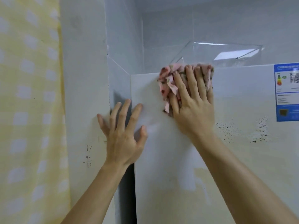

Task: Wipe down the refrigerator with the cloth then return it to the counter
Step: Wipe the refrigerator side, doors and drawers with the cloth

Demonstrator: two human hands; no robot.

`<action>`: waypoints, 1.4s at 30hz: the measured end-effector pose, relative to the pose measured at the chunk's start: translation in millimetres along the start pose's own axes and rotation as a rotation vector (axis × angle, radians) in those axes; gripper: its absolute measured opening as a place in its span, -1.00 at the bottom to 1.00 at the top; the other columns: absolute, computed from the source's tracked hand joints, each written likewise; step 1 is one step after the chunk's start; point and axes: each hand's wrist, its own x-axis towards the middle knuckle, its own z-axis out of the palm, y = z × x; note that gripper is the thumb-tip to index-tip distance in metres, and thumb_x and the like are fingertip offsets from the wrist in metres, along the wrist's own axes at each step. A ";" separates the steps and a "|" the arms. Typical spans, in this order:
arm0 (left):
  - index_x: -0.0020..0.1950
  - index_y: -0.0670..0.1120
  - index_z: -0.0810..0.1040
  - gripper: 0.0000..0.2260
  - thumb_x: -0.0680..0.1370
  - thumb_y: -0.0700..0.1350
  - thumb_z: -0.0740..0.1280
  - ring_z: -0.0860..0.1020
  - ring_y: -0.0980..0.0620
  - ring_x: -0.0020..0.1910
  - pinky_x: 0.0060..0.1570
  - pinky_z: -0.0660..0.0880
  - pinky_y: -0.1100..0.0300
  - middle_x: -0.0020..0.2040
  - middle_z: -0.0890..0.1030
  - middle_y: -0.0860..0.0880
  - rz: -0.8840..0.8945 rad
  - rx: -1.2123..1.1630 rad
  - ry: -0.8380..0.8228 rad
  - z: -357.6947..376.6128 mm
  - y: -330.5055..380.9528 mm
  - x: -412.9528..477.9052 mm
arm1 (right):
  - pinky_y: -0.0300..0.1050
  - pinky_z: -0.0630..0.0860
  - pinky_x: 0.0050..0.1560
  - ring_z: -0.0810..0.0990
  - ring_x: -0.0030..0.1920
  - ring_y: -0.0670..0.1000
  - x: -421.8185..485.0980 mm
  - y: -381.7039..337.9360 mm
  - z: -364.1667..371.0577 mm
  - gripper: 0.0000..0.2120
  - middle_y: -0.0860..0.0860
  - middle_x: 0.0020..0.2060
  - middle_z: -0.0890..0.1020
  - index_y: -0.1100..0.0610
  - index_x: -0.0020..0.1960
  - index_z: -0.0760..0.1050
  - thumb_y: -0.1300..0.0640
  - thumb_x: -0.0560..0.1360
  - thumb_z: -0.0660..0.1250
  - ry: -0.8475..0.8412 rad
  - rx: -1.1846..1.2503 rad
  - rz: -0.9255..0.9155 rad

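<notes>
The white refrigerator (169, 167) fills the middle and right of the view, its door front facing me. My right hand (193, 101) presses a pink floral cloth (167, 81) flat against the top of the door, fingers straight and spread over it. The cloth bunches out above and to the left of the fingers. My left hand (123, 130) is open, fingers spread, at the refrigerator's left front edge beside the wall; whether it touches the door is unclear.
A clear plastic box (218, 54) stands on top of the refrigerator. A blue energy label (287, 92) is stuck at the door's upper right, with dark specks (258, 130) below it. A yellow checked curtain (30, 110) hangs at left beside a white wall (84, 78) with pencilled numbers.
</notes>
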 end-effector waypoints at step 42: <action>0.46 -0.19 0.50 -0.56 0.59 -0.08 0.26 0.32 -0.25 0.58 0.60 0.11 -0.27 0.57 0.40 -0.17 -0.061 -0.173 0.094 23.7 123.8 6.7 | 0.07 -0.18 0.68 -0.01 0.69 0.20 -11.0 108.6 -38.7 -0.43 0.18 0.68 0.10 0.03 0.69 0.14 -0.12 0.73 0.08 -0.020 -0.022 0.042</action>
